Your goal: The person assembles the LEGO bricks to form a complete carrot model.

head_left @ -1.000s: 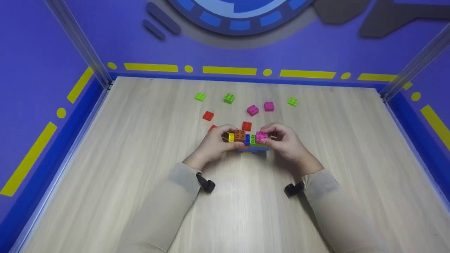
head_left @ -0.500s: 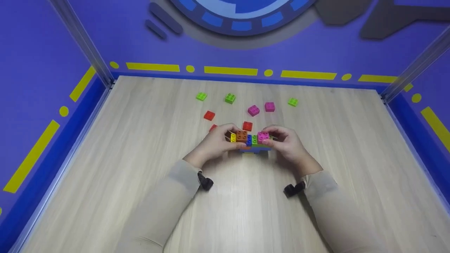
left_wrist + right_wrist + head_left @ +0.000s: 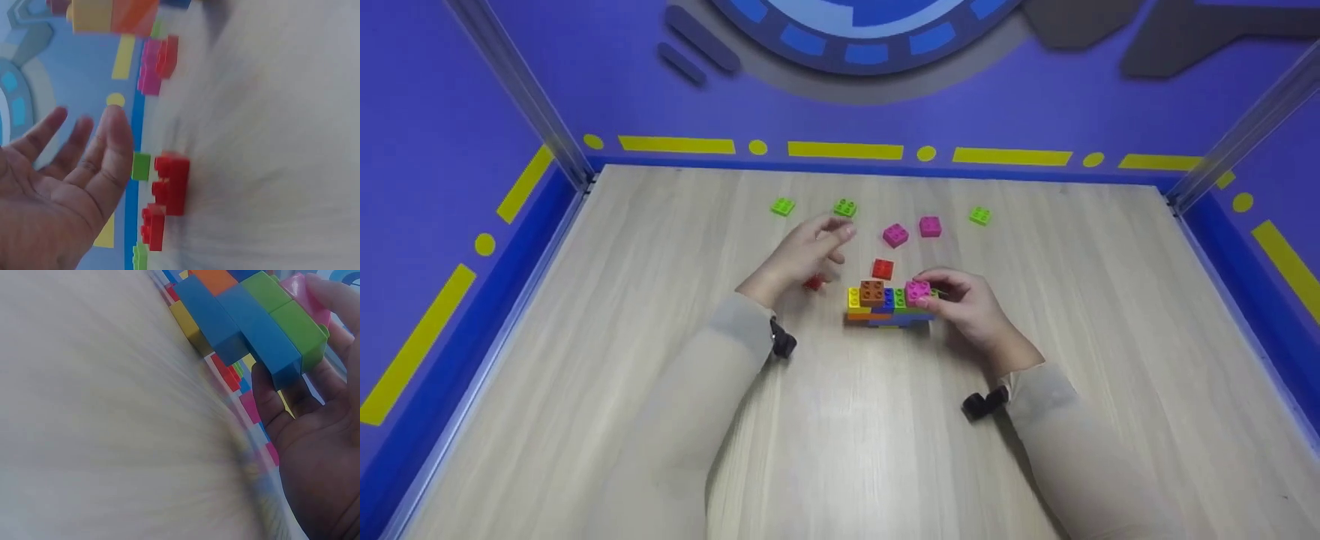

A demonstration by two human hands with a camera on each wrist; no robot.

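A block build (image 3: 901, 318) of stacked toy bricks stands before me, with a brown brick (image 3: 872, 292) and a pink brick (image 3: 918, 291) on top. My right hand (image 3: 971, 304) pinches the pink brick at the build's right end, its other fingers behind the green and blue bricks (image 3: 267, 332) in the right wrist view. Farther left, my left hand (image 3: 802, 255) is raised with loosely bent fingers and holds nothing. Below it a red brick (image 3: 813, 283) shows partly. The left wrist view shows two red bricks (image 3: 179, 185) beside this hand; the head view hides one of them.
Another red brick (image 3: 883, 268) lies just behind the build. Two pink bricks (image 3: 895, 235) lie farther back, and lime green bricks (image 3: 980, 216) are spread along the far side. Blue-purple panels (image 3: 840, 112) border the wooden table (image 3: 840, 450).
My left hand has let go of the build's left end and moved away, up and to the left, over the red bricks. My right hand has stayed on the pink brick.
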